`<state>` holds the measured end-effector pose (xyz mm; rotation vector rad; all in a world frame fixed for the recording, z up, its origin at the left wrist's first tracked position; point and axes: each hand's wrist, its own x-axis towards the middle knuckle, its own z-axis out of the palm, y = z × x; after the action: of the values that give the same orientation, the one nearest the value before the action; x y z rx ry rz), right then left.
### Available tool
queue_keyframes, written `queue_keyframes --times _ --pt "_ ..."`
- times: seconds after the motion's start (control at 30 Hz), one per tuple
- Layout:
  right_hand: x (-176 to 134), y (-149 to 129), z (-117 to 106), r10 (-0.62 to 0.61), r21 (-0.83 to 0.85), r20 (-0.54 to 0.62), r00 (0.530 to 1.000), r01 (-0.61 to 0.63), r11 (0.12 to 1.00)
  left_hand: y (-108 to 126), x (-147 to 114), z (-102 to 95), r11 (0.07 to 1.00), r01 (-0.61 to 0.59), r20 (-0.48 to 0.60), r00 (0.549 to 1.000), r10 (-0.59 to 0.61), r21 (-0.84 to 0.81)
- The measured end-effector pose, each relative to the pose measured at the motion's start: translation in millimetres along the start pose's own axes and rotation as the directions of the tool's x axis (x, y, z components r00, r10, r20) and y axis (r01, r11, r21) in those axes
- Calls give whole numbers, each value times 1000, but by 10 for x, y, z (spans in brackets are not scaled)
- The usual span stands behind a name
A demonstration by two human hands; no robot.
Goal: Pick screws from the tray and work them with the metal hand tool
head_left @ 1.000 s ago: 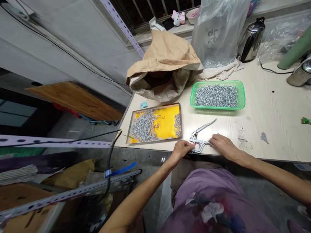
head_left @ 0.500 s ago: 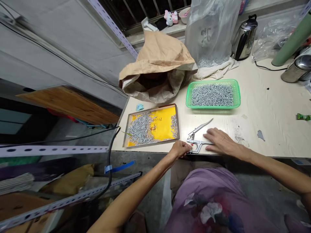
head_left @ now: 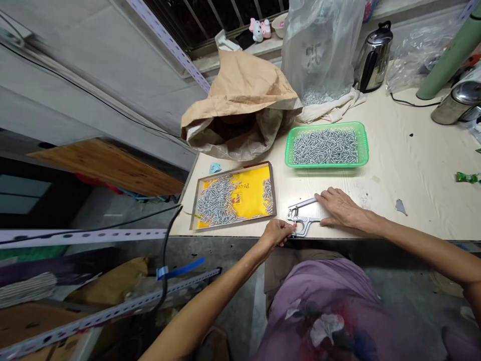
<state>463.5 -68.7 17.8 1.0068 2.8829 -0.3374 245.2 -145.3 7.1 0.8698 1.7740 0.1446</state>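
Observation:
Silver hand-press pliers (head_left: 306, 221) lie at the table's front edge, their jaw end with a spring and a red part toward the left. My right hand (head_left: 338, 208) holds the handle ends, fingers over the upper handle and thumb at the lower one. At the jaw, my left hand (head_left: 277, 232) is closed in a pinch; whatever sits between its fingertips is too small to make out. Left of the pliers is a shallow tray (head_left: 273, 190) with a yellow bottom, bearing small metal screw-like pieces (head_left: 216, 200) heaped at its left and a smaller pile at its right.
A green basket (head_left: 326, 166) full of similar metal pieces stands behind the pliers. Farther back are an open brown paper bag (head_left: 240, 85), a clear plastic bag (head_left: 319, 50), a white cloth (head_left: 330, 109) and a steel kettle (head_left: 376, 57). A green wrapper (head_left: 466, 177) lies far right.
My right hand has closed on the handles, and the upper handle has swung down toward the lower one. My left hand stays pinched at the jaw. The view has shifted slightly.

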Motion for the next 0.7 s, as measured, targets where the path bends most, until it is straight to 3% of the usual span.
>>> queue_keyframes --times 0.07,0.13,0.2,0.27,0.33,0.4,0.5,0.7 --pt "-54 -48 -18 -3 33 -18 1000 4 999 -30 -34 6 994 -42 -39 998 46 99" --pt "-98 -90 -22 -6 60 -31 999 8 998 -51 -79 22 947 -163 -150 966 210 278" --pt "-123 -124 -10 -7 71 -35 999 9 997 -38 -107 62 809 -324 -227 848 478 491" --pt "-131 -146 16 -3 68 -40 999 6 998 26 -88 129 605 -461 -167 690 705 649" --pt "-135 -153 51 8 66 -59 998 -4 998 133 -17 209 414 -554 -28 575 818 722" --pt "-147 -146 89 28 75 -82 996 -22 997 252 80 276 289 -602 88 517 852 744" --pt "-189 -122 129 55 96 -100 993 -46 994 386 188 312 197 -637 225 518 825 745" --pt "-289 -171 60 169 44 0 986 -169 985 543 153 250 119 -628 380 599 705 769"
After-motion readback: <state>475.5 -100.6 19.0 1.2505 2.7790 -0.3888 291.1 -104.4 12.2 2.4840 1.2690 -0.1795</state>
